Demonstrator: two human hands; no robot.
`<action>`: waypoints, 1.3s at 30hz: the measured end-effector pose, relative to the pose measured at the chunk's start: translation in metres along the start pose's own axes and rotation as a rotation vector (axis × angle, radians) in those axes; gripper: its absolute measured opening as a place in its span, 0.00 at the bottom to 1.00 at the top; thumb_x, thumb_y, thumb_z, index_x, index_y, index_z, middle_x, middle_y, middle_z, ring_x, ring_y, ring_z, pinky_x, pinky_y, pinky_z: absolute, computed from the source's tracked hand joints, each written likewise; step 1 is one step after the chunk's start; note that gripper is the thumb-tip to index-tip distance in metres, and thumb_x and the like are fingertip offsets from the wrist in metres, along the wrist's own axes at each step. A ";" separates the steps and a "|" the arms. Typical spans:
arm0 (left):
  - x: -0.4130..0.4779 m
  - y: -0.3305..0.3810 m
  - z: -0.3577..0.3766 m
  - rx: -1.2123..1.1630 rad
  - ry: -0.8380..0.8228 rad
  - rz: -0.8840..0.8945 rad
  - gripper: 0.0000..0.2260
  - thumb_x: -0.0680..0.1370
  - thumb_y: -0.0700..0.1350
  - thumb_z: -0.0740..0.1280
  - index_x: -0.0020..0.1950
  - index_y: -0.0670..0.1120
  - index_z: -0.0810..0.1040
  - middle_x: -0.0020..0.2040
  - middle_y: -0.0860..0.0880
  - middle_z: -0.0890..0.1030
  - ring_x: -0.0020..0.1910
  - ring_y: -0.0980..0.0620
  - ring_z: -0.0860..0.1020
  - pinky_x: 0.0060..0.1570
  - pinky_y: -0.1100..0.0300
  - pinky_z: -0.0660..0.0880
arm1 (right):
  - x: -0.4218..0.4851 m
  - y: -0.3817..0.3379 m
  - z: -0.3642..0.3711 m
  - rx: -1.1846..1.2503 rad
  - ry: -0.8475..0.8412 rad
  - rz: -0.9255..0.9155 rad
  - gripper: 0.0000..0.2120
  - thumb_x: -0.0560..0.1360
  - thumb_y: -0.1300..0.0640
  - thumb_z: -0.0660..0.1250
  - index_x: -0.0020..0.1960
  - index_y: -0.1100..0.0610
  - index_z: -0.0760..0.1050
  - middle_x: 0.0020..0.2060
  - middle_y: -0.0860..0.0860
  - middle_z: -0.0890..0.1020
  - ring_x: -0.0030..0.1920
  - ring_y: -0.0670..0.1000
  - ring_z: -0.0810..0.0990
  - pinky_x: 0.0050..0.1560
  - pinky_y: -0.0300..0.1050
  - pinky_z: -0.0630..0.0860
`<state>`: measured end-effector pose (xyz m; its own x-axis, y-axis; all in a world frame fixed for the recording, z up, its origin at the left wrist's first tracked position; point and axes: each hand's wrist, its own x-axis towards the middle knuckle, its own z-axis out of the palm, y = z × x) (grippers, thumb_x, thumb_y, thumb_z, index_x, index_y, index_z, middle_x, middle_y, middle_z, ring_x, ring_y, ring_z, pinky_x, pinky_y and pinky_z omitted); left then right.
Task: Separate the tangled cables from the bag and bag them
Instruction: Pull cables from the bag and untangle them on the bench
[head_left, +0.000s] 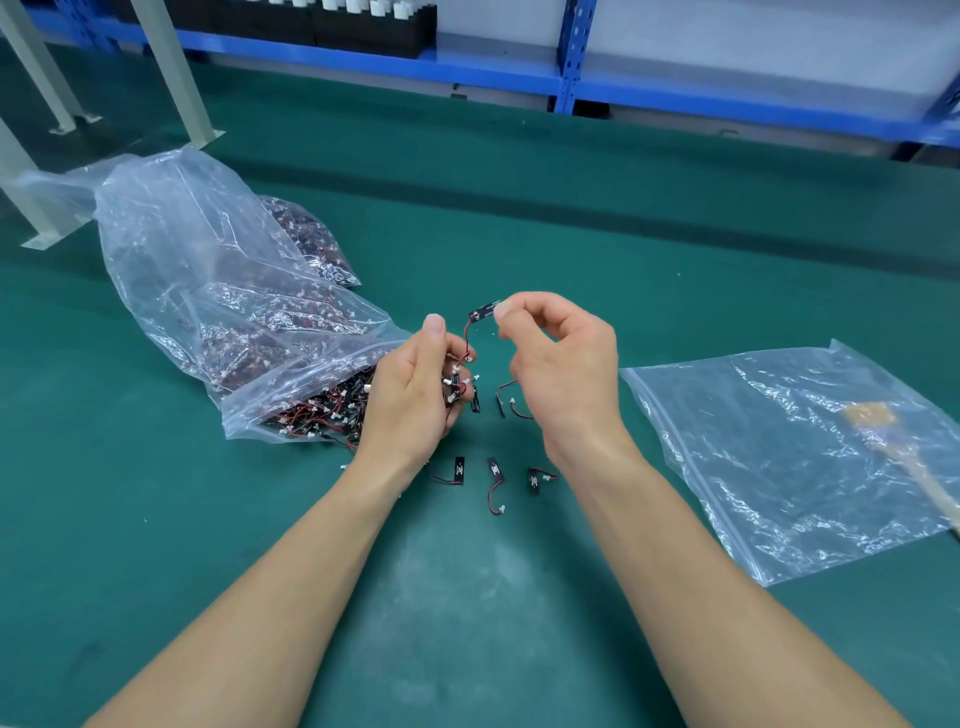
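A large clear bag full of tangled red-and-black cables lies at the left, its mouth facing the middle. My left hand grips a small clump of cables just outside that mouth. My right hand pinches the black end piece of one cable, whose red wire runs down into the clump. Several separated cables lie on the green mat below my hands. A flat clear zip bag lies at the right.
The green mat covers the whole table. A tan strip shows through the zip bag's far side. Grey frame legs stand at the back left, and a blue shelf runs along the back.
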<state>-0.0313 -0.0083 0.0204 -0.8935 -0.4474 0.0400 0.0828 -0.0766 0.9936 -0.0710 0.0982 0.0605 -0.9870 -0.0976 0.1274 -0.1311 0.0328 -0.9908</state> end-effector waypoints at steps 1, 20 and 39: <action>0.000 0.000 0.000 0.004 -0.003 0.002 0.21 0.86 0.54 0.54 0.42 0.44 0.76 0.27 0.50 0.74 0.21 0.55 0.67 0.20 0.67 0.61 | 0.000 -0.001 0.000 0.014 -0.001 0.007 0.10 0.76 0.59 0.71 0.36 0.49 0.80 0.31 0.40 0.80 0.27 0.40 0.72 0.40 0.39 0.69; 0.002 -0.006 -0.001 0.054 -0.078 0.036 0.15 0.83 0.51 0.64 0.39 0.51 0.81 0.27 0.53 0.66 0.24 0.54 0.62 0.23 0.67 0.60 | -0.004 0.000 -0.052 0.019 0.013 0.138 0.12 0.77 0.59 0.70 0.35 0.50 0.80 0.30 0.44 0.77 0.22 0.48 0.69 0.25 0.35 0.64; -0.002 -0.007 -0.001 0.079 -0.212 0.179 0.09 0.80 0.47 0.65 0.40 0.51 0.78 0.27 0.53 0.66 0.25 0.54 0.62 0.24 0.66 0.60 | -0.011 0.013 -0.073 -0.301 -0.155 -0.062 0.08 0.74 0.56 0.74 0.36 0.50 0.83 0.32 0.44 0.82 0.28 0.40 0.73 0.33 0.31 0.70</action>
<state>-0.0293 -0.0081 0.0130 -0.9406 -0.2509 0.2286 0.2206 0.0599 0.9735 -0.0686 0.1723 0.0494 -0.9536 -0.2577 0.1555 -0.2345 0.3123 -0.9206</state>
